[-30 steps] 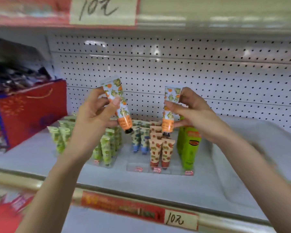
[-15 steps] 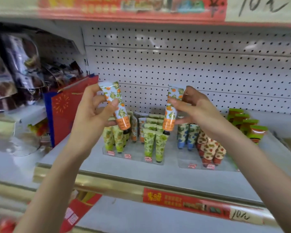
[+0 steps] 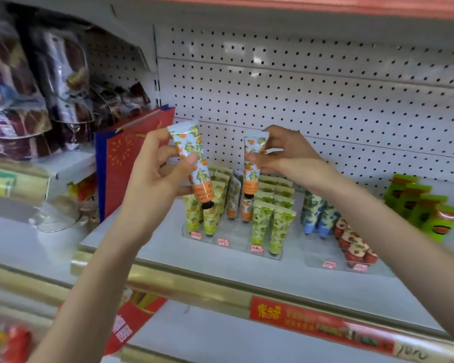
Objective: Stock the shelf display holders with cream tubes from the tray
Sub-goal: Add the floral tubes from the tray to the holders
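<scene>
Gripping first tube [image 3: 201, 180] in left hand [image 3: 155, 179], right hand [image 3: 291, 155] pinching second tube [image 3: 252, 176], caps [image 3: 207, 205] seemingly down.

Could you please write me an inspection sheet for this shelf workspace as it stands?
Surface: grey shelf, partly stocked.
Job's things: left tube, right tube, orange-print, held cap down, not yet in the clear holder; tray not seen.
Clutter: red gift bag, green boxes.
Hands: left hand grips left tube; right hand pinches right tube.
Cables: nothing seen.
Surroundings: pegboard back, bagged goods at left.
</scene>
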The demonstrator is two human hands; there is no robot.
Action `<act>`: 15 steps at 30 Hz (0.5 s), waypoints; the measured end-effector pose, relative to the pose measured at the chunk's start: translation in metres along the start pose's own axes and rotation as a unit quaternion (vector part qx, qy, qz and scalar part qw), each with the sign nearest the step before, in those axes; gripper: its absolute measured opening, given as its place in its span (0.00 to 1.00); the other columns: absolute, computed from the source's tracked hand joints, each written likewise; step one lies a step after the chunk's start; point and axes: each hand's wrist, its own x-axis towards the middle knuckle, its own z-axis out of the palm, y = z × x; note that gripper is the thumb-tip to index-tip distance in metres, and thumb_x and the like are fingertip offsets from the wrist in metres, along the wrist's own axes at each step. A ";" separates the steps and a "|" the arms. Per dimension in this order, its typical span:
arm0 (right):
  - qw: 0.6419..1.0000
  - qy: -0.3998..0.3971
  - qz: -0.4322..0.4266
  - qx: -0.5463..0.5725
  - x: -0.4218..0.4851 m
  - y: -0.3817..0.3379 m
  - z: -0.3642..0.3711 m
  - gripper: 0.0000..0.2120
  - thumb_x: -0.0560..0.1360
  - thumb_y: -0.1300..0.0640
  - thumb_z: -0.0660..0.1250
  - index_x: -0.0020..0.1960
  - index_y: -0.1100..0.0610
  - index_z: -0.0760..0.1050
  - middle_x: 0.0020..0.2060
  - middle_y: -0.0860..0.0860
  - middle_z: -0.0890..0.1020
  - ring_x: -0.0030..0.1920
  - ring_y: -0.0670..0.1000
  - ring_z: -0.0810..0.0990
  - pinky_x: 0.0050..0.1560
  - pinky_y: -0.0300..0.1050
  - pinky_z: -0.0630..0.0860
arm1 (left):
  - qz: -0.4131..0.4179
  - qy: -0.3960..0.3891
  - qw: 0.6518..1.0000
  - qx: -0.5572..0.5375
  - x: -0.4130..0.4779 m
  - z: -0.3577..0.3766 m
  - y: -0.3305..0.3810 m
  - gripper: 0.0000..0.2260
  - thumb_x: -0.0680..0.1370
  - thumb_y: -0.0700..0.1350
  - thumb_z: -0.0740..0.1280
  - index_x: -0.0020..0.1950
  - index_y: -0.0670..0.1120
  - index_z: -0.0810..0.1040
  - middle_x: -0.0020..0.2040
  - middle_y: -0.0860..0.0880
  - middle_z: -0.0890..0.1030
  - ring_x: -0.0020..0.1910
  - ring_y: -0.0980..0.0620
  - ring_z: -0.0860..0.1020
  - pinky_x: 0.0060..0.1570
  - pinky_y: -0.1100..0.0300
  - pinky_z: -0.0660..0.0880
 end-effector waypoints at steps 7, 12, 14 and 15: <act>0.996 0.007 0.039 -0.081 0.019 0.004 0.026 0.06 0.71 0.58 0.72 0.45 0.56 0.76 0.39 0.48 0.79 0.46 0.51 0.81 0.52 0.48 0.79 | -0.016 -0.058 0.998 -0.013 0.024 -0.038 -0.012 0.09 0.77 0.41 0.64 0.55 0.51 0.69 0.53 0.44 0.80 0.47 0.48 0.82 0.42 0.49 0.81; 0.972 0.014 0.080 -0.221 0.024 0.003 0.040 0.12 0.70 0.54 0.74 0.50 0.56 0.79 0.47 0.53 0.83 0.49 0.52 0.81 0.52 0.44 0.75 | -0.033 -0.087 0.995 -0.028 0.034 -0.051 -0.022 0.12 0.77 0.40 0.64 0.58 0.45 0.67 0.51 0.44 0.80 0.47 0.48 0.82 0.41 0.50 0.81; 0.964 0.001 0.097 -0.249 0.024 0.004 0.044 0.14 0.71 0.53 0.73 0.54 0.55 0.78 0.47 0.53 0.82 0.48 0.51 0.80 0.50 0.42 0.73 | -0.038 -0.094 0.994 -0.027 0.036 -0.052 -0.025 0.12 0.76 0.41 0.65 0.58 0.46 0.68 0.50 0.46 0.80 0.46 0.48 0.82 0.42 0.48 0.81; 0.960 -0.006 0.102 -0.261 0.024 0.004 0.046 0.15 0.72 0.53 0.72 0.56 0.56 0.78 0.48 0.53 0.80 0.48 0.51 0.78 0.49 0.41 0.72 | -0.039 -0.097 0.994 -0.026 0.038 -0.052 -0.026 0.13 0.76 0.41 0.65 0.59 0.46 0.68 0.49 0.46 0.81 0.46 0.48 0.82 0.42 0.46 0.81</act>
